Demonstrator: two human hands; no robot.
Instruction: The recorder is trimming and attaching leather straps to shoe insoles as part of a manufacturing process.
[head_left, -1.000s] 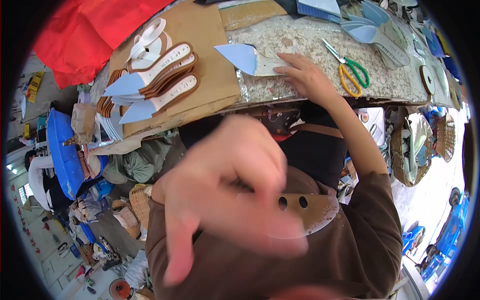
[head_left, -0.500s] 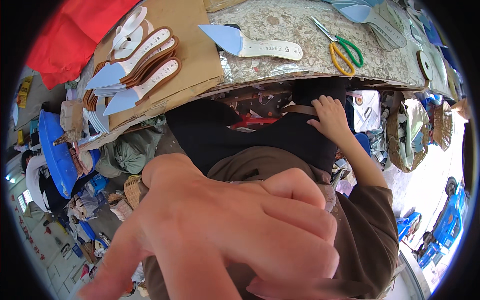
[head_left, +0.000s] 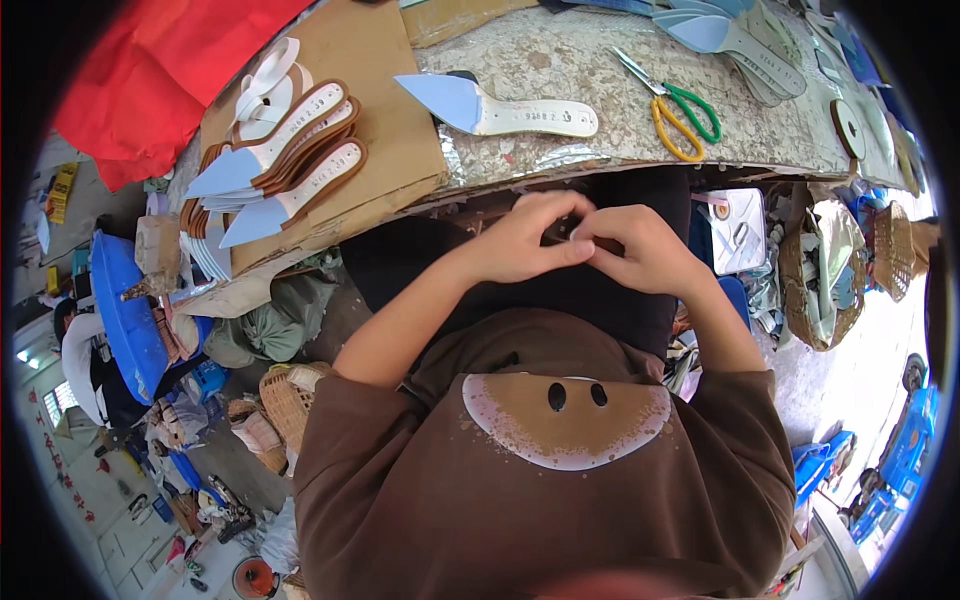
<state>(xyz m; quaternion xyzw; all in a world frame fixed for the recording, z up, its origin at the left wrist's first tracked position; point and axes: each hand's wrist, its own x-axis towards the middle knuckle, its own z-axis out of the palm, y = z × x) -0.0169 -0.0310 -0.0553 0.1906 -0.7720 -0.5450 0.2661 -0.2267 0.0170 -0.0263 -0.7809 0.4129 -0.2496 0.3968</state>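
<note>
My left hand (head_left: 530,240) and my right hand (head_left: 645,248) meet over my dark-clad lap, just below the worktable's near edge. Both have bent fingers, with thumbs and fingertips pressed together. Whatever sits between them is too small or hidden to make out. Ahead on the table lies a single pointed shoe insole (head_left: 490,110), white with a pale blue tip. To its right rest scissors (head_left: 670,108) with one green and one yellow handle loop. A stack of similar insoles with brown edging (head_left: 285,150) stands at left, a coil of white strip (head_left: 268,95) behind it.
Under the left stack is a cardboard sheet (head_left: 390,130), with red cloth (head_left: 150,90) beyond. More insoles (head_left: 745,45) and a tape roll (head_left: 848,130) lie at the far right. Beside me are a blue tub (head_left: 125,310), wicker baskets (head_left: 290,400) and a full basket (head_left: 825,280).
My left hand, large and close to the camera before, has moved forward to meet the right over my lap. The right hand has shifted slightly and its fingers have curled in.
</note>
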